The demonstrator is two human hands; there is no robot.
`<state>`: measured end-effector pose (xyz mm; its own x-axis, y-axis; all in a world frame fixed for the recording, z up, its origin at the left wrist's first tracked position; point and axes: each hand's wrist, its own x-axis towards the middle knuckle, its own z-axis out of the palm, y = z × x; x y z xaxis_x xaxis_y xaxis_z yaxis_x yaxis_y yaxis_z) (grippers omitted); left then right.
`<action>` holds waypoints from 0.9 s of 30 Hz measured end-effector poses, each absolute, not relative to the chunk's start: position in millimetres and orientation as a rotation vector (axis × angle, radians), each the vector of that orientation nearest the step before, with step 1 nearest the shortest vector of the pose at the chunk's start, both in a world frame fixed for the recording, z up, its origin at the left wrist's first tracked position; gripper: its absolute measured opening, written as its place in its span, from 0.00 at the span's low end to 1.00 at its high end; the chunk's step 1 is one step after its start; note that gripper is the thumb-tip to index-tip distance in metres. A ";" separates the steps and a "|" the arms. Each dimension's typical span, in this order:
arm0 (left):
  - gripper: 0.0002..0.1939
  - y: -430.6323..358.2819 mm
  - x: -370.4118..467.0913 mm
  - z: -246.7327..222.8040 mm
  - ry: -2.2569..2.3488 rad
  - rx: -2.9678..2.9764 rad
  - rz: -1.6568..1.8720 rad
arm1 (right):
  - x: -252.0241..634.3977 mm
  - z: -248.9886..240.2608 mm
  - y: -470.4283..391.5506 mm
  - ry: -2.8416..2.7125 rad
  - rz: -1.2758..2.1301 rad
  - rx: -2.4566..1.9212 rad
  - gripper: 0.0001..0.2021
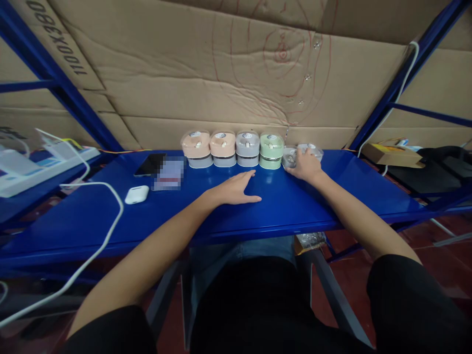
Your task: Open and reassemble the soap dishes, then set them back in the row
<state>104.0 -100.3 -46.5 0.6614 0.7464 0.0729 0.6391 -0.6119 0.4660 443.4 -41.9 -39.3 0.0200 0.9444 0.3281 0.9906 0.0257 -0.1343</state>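
Observation:
Along the back of the blue table stand two-tier lidded boxes in a row: a peach box (196,150), a second peach box (222,150), a grey box (248,149) and a green box (271,151). Clear plastic pieces (315,151) with a label lie at the row's right end. My right hand (307,166) curls its fingers over the nearer clear piece; its grip is partly hidden. In front of the grey box, my left hand (236,189) hovers or rests near the tabletop, thumb and fingers apart, holding nothing.
On the blue table (221,219) at left lie a white earphone case (136,194), a dark phone (150,164) and a blurred-out rectangular item (168,173). A white cable (110,231) crosses the left side. Cardboard (184,73) walls the back; blue posts flank it.

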 end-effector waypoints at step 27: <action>0.62 -99.4 106.7 -47.1 1.108 2.492 0.337 | 347.9 0.2 -17.8 -2.070 -0.257 -1.798 0.51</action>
